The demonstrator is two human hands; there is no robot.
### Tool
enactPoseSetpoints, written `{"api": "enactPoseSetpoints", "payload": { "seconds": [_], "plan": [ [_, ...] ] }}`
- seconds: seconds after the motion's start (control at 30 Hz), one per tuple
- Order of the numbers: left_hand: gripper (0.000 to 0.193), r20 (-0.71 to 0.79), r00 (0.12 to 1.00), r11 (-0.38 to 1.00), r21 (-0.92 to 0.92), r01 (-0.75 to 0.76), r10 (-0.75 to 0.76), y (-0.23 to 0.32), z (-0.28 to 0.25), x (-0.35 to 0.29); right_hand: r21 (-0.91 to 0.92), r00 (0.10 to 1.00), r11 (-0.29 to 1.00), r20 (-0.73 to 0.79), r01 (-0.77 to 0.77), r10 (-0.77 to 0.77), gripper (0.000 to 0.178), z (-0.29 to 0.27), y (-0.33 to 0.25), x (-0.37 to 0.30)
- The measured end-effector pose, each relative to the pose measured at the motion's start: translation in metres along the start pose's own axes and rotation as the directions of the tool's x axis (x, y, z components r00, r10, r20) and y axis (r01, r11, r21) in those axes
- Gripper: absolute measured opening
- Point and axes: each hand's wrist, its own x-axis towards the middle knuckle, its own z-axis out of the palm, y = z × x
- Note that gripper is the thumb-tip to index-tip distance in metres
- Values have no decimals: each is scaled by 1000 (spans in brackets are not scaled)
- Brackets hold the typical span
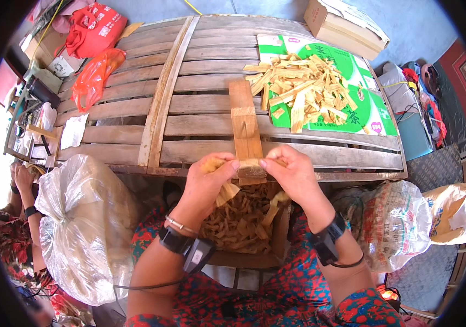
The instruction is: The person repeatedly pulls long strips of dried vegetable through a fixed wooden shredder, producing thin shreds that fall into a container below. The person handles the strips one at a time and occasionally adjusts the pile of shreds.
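A pale yellow, flat strip (250,163) lies directly between the fingers, its long axis running left to right over the near end of a reddish-brown wooden board (246,131); whether it touches the board, I cannot tell. The left hand (204,180) and right hand (294,173) are equally near, fingers pinched on its two ends. Counted: two hands, one strip spanning them, one board, one heap of yellow strips (309,90) far right on the slatted wooden tabletop (203,84), its pieces overlapping beyond count.
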Motion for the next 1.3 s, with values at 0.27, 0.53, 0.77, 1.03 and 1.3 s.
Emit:
{"api": "enactPoseSetpoints", "payload": {
  "seconds": [0.27,0.53,0.77,1.03,1.3],
  "plan": [
    [20,-140,987,903,430,-14,82,-35,-16,39,-579,972,810,-118,97,-201,15,13,24,21],
    [27,0,999,995,85,-51,51,-29,-10,-9,-255,724,700,-3,667,-690,7,34,-9,-16],
    [44,354,918,982,3,191,-179,-46,-12,-36,5,782,782,-47,623,-622,24,20,-9,-20],
    [15,570,748,164,747,-644,341,16,3,-44,359,852,933,485,10,-196,12,14,-12,-27],
    [16,493,486,36,674,-738,722,12,8,-38,692,904,586,372,-420,209,11,36,-17,-37]
  ]
}}
